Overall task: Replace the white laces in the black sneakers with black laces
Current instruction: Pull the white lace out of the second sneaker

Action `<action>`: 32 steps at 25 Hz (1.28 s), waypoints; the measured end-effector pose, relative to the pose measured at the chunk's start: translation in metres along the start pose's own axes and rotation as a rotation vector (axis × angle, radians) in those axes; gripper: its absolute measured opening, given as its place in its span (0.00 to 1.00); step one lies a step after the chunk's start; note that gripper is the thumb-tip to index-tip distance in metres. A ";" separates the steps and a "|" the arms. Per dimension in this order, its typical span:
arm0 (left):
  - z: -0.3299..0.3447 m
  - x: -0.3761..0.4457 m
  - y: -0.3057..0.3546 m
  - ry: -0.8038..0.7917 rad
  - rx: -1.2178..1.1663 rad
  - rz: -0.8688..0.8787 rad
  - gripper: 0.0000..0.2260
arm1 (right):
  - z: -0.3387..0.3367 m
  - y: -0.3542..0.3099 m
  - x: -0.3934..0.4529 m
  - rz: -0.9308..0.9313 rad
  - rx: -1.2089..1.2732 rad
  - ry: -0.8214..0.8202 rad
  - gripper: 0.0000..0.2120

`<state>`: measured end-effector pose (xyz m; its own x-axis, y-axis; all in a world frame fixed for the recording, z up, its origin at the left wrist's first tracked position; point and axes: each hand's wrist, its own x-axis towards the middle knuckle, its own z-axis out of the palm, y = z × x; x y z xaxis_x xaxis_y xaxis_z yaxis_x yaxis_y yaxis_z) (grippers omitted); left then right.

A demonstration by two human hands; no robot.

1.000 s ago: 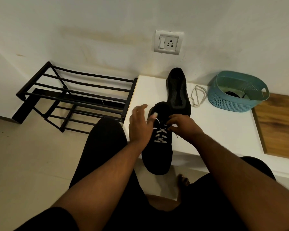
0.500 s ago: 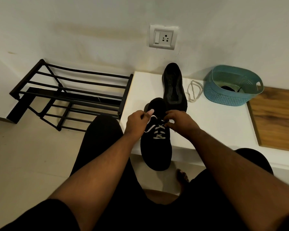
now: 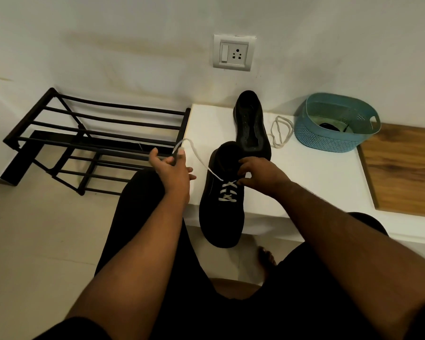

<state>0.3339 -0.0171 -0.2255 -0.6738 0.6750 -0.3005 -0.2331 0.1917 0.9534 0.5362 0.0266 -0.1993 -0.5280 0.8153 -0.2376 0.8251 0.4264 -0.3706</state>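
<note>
Head view: the near sneaker (image 3: pixel 221 212) lies on the white bench (image 3: pixel 317 182), its toe hanging over the front edge, a white lace (image 3: pixel 227 191) crossed through its lower eyelets. The left hand (image 3: pixel 173 171) pinches the lace's free end, drawn up and out to the left. The right hand (image 3: pixel 260 176) grips the sneaker's collar. Behind lies a second sneaker (image 3: pixel 252 126), laceless, beside a loose white lace (image 3: pixel 281 131) and a blue basket (image 3: pixel 334 127).

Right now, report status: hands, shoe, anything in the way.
Left hand pinches white lace, pulled out leftward. Right hand steadies near sneaker, lower rows laced. Far sneaker laceless, loose lace beside it. Nothing obstructing.
</note>
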 end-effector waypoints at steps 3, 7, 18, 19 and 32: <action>0.012 -0.015 -0.011 -0.151 0.582 0.473 0.10 | 0.008 -0.012 0.004 0.014 -0.078 0.013 0.15; 0.027 -0.020 -0.024 -0.407 0.930 0.386 0.20 | 0.036 -0.026 0.006 0.020 -0.276 0.061 0.16; 0.017 -0.006 -0.026 -0.389 0.828 0.220 0.13 | 0.040 -0.020 -0.008 0.311 1.072 0.025 0.10; 0.017 -0.006 -0.027 -0.385 0.832 0.222 0.13 | 0.037 -0.020 -0.008 0.323 0.822 -0.062 0.14; 0.018 -0.011 -0.033 -0.427 0.825 0.282 0.12 | 0.060 -0.007 -0.025 0.344 0.436 0.543 0.18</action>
<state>0.3615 -0.0177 -0.2537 -0.2808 0.9432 -0.1775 0.5725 0.3131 0.7578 0.5317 -0.0201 -0.2447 0.0084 0.9996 0.0282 0.7121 0.0138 -0.7019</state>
